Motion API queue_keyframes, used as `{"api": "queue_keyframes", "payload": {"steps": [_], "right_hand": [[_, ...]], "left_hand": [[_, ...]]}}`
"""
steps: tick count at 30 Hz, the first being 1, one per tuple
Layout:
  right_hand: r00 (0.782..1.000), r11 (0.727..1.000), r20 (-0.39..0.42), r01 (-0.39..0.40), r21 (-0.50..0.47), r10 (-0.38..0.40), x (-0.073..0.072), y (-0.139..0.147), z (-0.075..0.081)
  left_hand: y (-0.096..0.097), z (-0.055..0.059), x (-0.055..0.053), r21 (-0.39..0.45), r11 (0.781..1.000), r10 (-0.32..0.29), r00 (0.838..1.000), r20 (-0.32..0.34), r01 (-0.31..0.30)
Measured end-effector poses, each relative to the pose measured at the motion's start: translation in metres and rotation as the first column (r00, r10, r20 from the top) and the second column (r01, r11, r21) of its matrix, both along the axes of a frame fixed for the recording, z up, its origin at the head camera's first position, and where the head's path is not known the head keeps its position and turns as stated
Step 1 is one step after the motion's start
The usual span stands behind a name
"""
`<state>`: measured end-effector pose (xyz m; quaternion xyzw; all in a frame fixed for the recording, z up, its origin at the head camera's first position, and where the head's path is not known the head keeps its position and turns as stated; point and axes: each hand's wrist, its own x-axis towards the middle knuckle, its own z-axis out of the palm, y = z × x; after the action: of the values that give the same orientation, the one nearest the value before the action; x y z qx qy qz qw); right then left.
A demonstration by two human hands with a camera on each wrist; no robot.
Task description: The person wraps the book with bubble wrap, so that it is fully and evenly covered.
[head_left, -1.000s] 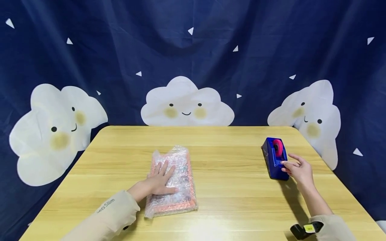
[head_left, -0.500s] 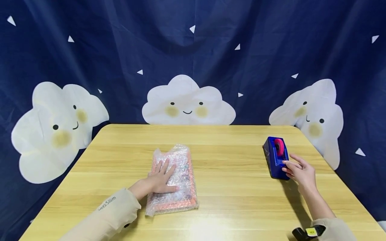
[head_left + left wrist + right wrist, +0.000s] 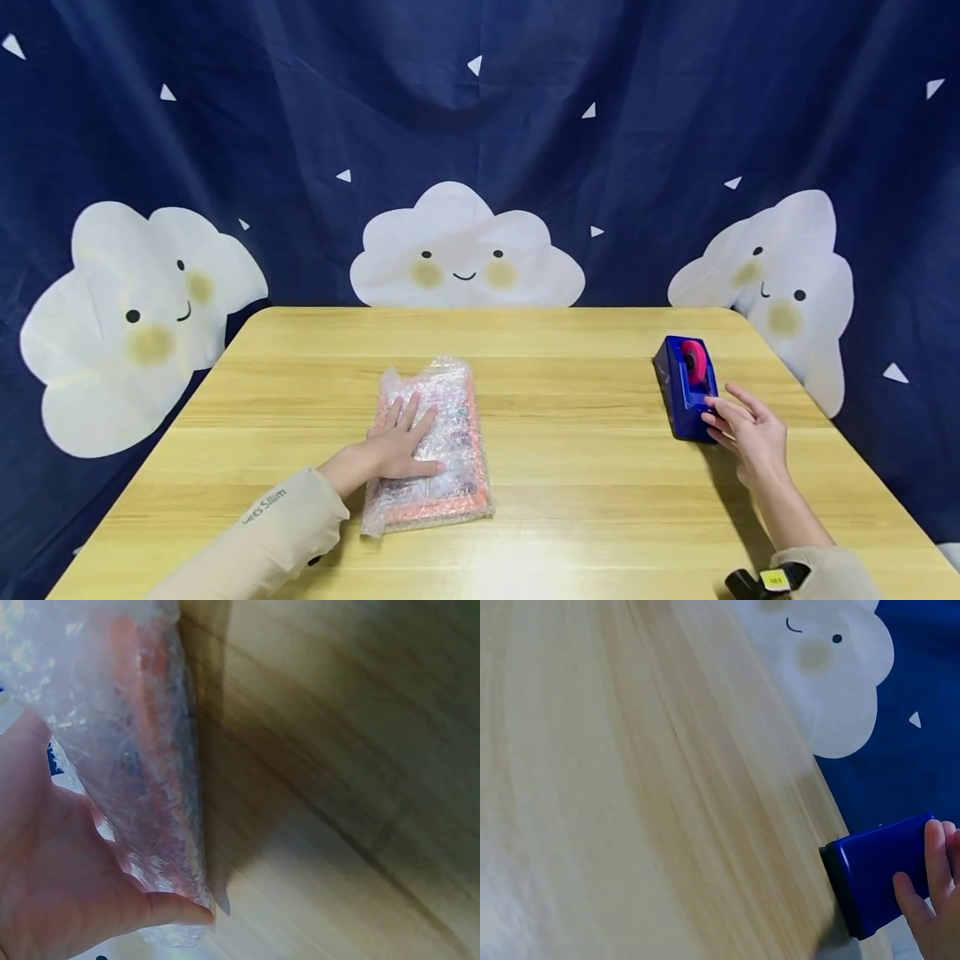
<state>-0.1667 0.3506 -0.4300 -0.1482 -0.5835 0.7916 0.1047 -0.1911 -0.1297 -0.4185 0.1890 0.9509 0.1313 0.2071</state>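
A flat orange-edged item in bubble wrap (image 3: pixel 450 492) lies on the table, left of the middle. My left hand (image 3: pixel 397 454) rests on it with fingers spread; the left wrist view shows the thumb along the edge of the bubble wrap (image 3: pixel 150 772). On the right stands a blue tape dispenser (image 3: pixel 678 408) holding a roll of pink tape (image 3: pixel 694 362). My right hand (image 3: pixel 753 437) is at its front end. The right wrist view shows the thumb and a finger apart at the dispenser's front (image 3: pixel 881 862). Whether they touch the tape end is hidden.
The wooden table (image 3: pixel 570 433) has rounded far corners. A dark blue curtain (image 3: pixel 525 108) with white smiling clouds hangs right behind it. A black wrist device (image 3: pixel 765 579) with a yellow label sits at the right cuff.
The view shifts slightly. My left hand stays on the bubble-wrapped item, and my right hand stays at the tape dispenser with its fingers barely moved.
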Motion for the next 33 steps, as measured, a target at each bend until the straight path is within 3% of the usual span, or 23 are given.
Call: {"api": "queue_keyframes", "payload": {"steps": [5, 10, 15, 33], "right_hand": [[1.000, 0.994, -0.001, 0.004, -0.112, -0.004, 0.009, -0.011, 0.020], [1.000, 0.991, 0.001, 0.018, -0.136, -0.018, 0.008, -0.014, 0.028], [1.000, 0.981, 0.019, 0.024, -0.192, -0.021, 0.008, -0.017, 0.027], [0.983, 0.957, 0.026, 0.182, -0.227, -0.181, 0.010, -0.023, 0.017]], "left_hand": [[0.000, 0.001, 0.000, 0.006, 1.000, -0.005, 1.000, 0.001, 0.005], [-0.002, 0.001, -0.001, 0.019, 1.000, -0.003, 1.000, -0.002, 0.003], [-0.003, -0.002, -0.002, 0.013, 1.000, -0.007, 1.000, 0.005, 0.007], [-0.001, -0.002, -0.003, 0.024, 1.000, -0.001, 1.000, 0.017, 0.000]]}}
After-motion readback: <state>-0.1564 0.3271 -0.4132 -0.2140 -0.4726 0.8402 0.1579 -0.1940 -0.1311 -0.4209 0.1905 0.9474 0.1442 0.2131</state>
